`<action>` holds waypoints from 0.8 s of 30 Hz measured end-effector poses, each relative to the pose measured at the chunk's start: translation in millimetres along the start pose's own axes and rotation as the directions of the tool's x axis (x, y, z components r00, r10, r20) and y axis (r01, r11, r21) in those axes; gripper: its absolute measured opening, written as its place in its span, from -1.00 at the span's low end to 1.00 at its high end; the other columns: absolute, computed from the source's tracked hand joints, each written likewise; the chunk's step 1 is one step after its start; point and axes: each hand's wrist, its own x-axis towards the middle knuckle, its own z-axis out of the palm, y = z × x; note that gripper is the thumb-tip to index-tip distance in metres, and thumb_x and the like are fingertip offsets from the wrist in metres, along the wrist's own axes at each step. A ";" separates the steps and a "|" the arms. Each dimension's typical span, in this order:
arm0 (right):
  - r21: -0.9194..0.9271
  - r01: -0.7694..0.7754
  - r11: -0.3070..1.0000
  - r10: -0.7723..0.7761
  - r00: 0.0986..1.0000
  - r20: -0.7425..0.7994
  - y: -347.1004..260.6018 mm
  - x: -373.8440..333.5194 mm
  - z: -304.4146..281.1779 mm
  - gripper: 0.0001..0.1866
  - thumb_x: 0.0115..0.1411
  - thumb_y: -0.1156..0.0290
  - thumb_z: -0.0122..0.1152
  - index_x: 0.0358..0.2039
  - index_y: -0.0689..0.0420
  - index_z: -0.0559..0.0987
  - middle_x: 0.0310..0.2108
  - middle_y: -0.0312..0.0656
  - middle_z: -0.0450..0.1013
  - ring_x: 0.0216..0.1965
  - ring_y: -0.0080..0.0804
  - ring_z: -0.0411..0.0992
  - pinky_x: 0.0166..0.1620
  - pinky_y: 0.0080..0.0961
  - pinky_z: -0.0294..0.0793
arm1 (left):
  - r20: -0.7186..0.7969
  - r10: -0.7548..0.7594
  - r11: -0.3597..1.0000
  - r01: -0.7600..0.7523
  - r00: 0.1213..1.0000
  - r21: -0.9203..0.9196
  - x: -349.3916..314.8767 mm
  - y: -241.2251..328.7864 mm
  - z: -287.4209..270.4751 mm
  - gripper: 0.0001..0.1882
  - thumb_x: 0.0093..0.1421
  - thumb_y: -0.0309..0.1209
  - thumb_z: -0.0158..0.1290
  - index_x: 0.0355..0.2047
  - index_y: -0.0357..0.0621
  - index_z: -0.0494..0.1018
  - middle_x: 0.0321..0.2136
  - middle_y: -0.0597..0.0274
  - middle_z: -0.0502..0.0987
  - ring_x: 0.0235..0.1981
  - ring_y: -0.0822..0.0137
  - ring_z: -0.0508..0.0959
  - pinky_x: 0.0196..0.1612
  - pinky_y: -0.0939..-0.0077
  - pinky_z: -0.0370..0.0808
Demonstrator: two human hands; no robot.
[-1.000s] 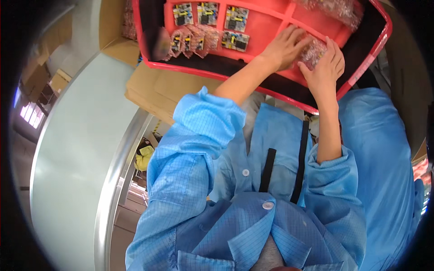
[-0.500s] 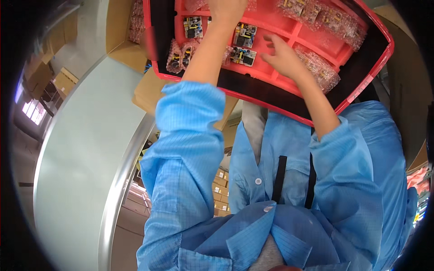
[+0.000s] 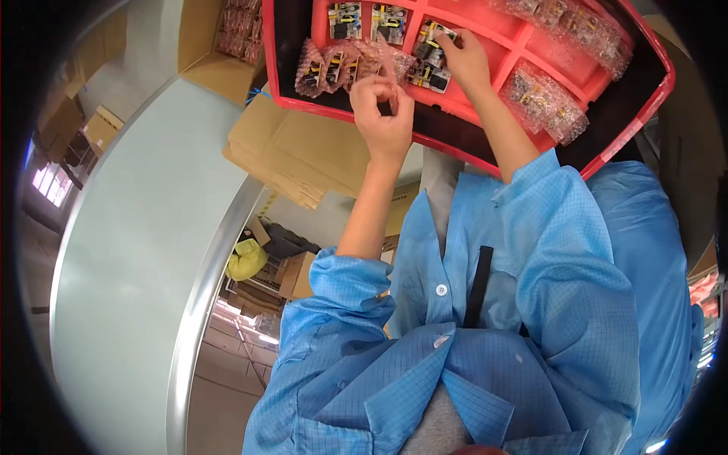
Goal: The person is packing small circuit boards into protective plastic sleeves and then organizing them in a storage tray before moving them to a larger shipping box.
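left hand (image 3: 384,117) pinches a bag (image 3: 387,62); at its two o'clock, right hand (image 3: 469,64) grasps a board (image 3: 433,38): best hold only edges, bag mouth wide.

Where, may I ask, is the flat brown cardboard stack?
The stack is left of centre in the head view, between the pale green tabletop and the left hand.

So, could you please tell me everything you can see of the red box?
The red box has a shiny rim, dark inner sides and a red base with raised dividers, seemingly plastic. It lies open and angled in view, its far side cut off by the picture's top. Bare circuit boards and bubble-wrapped packs sit in it. The left hand reaches over its near edge; the right hand is at a board inside.
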 end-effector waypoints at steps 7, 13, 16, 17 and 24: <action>0.372 0.000 0.928 0.023 0.998 -0.058 -2.8 -33.0 -69.1 -0.61 0.38 0.24 0.26 0.08 0.24 0.57 -0.10 -0.21 0.61 -0.12 -0.47 0.59 -0.04 -0.52 0.56 | 0.110 0.245 0.966 -0.252 0.963 0.057 3.4 4.0 11.1 -0.71 -0.09 -0.62 0.25 -0.41 -0.10 0.39 -0.27 0.13 0.47 -0.19 0.03 0.46 -0.11 0.14 0.40; 0.498 -0.008 0.867 0.121 0.973 -0.195 10.3 -29.8 -136.9 -0.67 0.27 0.44 0.40 -0.02 0.29 0.54 -0.08 -0.16 0.58 -0.12 -0.42 0.59 -0.07 -0.52 0.62 | 0.316 0.468 0.862 -0.505 0.825 0.042 47.3 -1.2 102.1 -0.69 -0.06 -0.51 0.31 -0.29 -0.11 0.48 -0.13 0.12 0.47 -0.05 0.00 0.46 0.02 0.15 0.41; 0.373 -0.033 0.927 0.079 0.991 -0.109 3.0 -31.8 -145.9 -0.55 0.26 0.42 0.41 0.08 0.34 0.52 -0.10 -0.17 0.59 -0.14 -0.47 0.58 -0.05 -0.58 0.60 | 0.491 0.532 0.725 -0.671 0.689 0.157 57.6 -40.7 125.2 -0.56 -0.01 -0.49 0.31 -0.09 -0.14 0.46 0.04 0.00 0.41 0.14 -0.08 0.37 0.13 -0.01 0.37; 0.379 -0.045 0.924 0.093 0.990 -0.110 2.8 -34.8 -154.4 -0.55 0.26 0.42 0.41 0.08 0.34 0.52 -0.10 -0.17 0.59 -0.14 -0.47 0.58 -0.05 -0.58 0.60 | 0.555 0.556 0.643 -0.743 0.619 0.185 58.1 -42.3 128.4 -0.49 0.01 -0.50 0.30 -0.01 -0.13 0.41 0.13 -0.07 0.35 0.27 -0.17 0.28 0.20 -0.17 0.32; 0.314 -0.070 0.947 0.104 0.990 -0.093 10.3 -42.0 -197.2 -0.46 0.26 0.41 0.40 0.17 0.40 0.47 -0.06 -0.13 0.59 -0.13 -0.51 0.57 -0.04 -0.60 0.56 | 0.629 0.467 0.653 -0.722 0.622 0.229 53.1 -11.0 139.2 -0.46 0.03 -0.44 0.26 0.06 -0.06 0.40 0.13 0.00 0.37 0.25 -0.12 0.31 0.16 -0.16 0.33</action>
